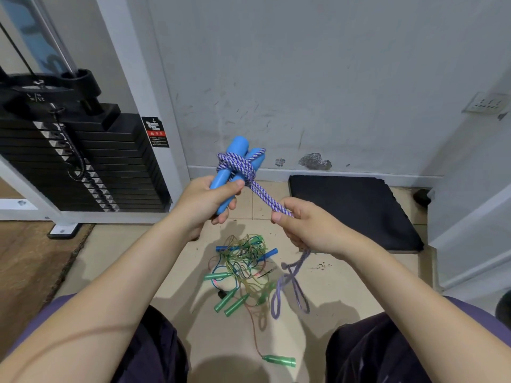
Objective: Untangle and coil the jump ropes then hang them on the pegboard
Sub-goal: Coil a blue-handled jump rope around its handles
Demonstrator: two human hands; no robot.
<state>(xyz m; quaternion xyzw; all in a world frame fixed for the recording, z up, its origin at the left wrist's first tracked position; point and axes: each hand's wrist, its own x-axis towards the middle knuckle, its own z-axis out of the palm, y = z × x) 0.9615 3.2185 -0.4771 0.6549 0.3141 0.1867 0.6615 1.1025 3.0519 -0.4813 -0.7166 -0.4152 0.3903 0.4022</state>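
Lying nearest on the tiled floor (116,261), a green handle (279,361) trails a thin cord up into a tangled pile of jump ropes (243,269) with green and blue handles. A slack loop of the purple braided rope (290,283) hangs beside the pile. Above it, the right hand (307,228) has its fingers curled round this rope, pulling a taut stretch toward the left hand (210,200). That hand grips two blue handles (235,164) held together, thumb pressed across them, with the rope wound round them in several turns. Beyond, a black mat (356,211) lies against the wall, and a weight stack (83,161) stands to the left.
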